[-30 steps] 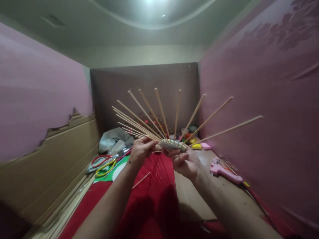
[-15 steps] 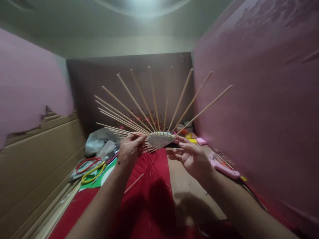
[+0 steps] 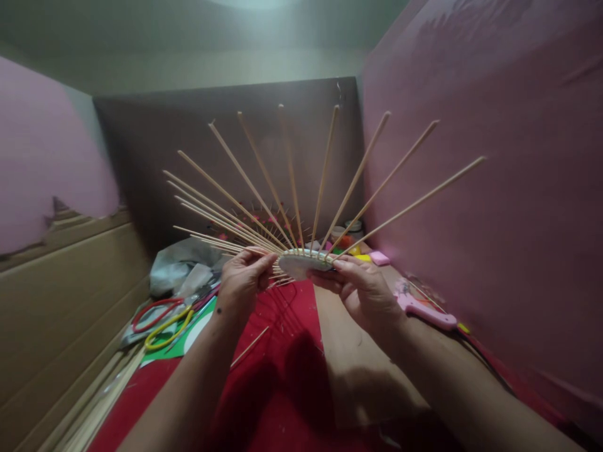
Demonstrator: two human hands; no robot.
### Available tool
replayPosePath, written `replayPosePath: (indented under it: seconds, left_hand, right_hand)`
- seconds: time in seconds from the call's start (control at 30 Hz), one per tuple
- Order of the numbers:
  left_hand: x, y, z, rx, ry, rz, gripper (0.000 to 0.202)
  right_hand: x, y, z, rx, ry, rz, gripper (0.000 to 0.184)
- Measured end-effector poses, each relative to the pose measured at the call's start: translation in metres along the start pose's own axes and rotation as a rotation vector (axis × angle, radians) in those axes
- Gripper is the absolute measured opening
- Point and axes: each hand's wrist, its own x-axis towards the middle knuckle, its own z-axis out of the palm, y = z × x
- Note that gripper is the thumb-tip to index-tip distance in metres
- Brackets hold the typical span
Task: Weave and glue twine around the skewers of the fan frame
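A pale round disc [image 3: 296,265] with thin wooden sticks [image 3: 328,169] fanning out from its edge is held up in front of me. My left hand [image 3: 245,276] pinches the disc's left edge, near where several sticks crowd together. On the other side, my right hand [image 3: 360,285] grips the right edge, thumb on top and fingers underneath. The sticks at the top and right stand widely spaced; those on the left lie close together. Part of the disc's rim is hidden by my fingers.
A red cloth [image 3: 277,395] covers the work surface, with a brown board [image 3: 362,364] at right and a loose stick [image 3: 249,347]. Scissors with red and yellow handles [image 3: 169,333] lie left; a pink glue gun [image 3: 428,311] lies right. A grey bag [image 3: 174,267] sits behind.
My right hand has closed on the disc's right edge; its fingers were looser before. The right-hand sticks now spread farther right and appear nearer. My left hand keeps its pinch.
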Motion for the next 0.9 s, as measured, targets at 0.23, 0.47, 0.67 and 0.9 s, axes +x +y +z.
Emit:
replayPosePath:
  seconds: [0.23,0.47,0.67,0.9]
  left_hand:
    - [-0.001,-0.002,0.004,0.006,0.002,-0.026,0.029]
    - [-0.005,-0.002,0.006,0.015,-0.004,-0.030,0.027]
    - [-0.005,-0.003,0.007,-0.002,0.006,-0.032,0.028]
    - [-0.006,-0.010,0.006,0.019,0.016,-0.024,0.029]
  right_hand:
    - [-0.001,0.002,-0.005,-0.007,-0.002,-0.072,0.009]
    - [0.000,0.002,-0.007,-0.017,0.026,-0.064,0.009]
    - [-0.001,0.002,-0.007,0.026,-0.011,-0.087,0.009]
    - [-0.004,0.001,-0.011,0.046,-0.015,-0.074,0.012]
